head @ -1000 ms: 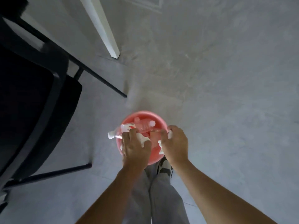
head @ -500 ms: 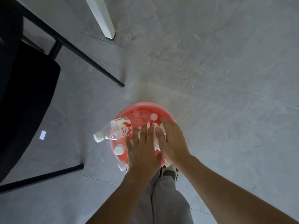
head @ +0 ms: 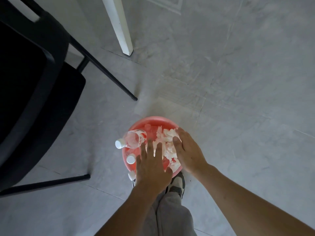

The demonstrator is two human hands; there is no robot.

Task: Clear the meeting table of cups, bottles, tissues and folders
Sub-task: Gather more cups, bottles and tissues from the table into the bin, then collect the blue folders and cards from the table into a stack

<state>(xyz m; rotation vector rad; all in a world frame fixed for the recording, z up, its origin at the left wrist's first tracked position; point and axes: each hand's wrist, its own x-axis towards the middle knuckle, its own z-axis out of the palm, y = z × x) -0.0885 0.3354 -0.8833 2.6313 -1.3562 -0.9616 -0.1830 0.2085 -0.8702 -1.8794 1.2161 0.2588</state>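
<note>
Standing on a grey tiled floor, a red bin is seen from above, filled with bottles and tissues. A heap of crumpled white tissues is piled in its right half. A clear bottle with a red-and-white label is laid tilted across the left rim, its white cap jutting out past the edge. A second cap is seen lower down the left side, inside the rim, and a third cap at the near edge. The left hand is held flat over the near part of the bin, fingers straight and slightly spread, with nothing gripped. The right hand is spread over the tissues, fingers straight, thumb laid on the paper. Nothing is held, and whether the palm is pressed down cannot be told. Grey trousers and a shoe are shown just behind the bin. A black chair is placed to the left, and a white table leg is seen beyond.
</note>
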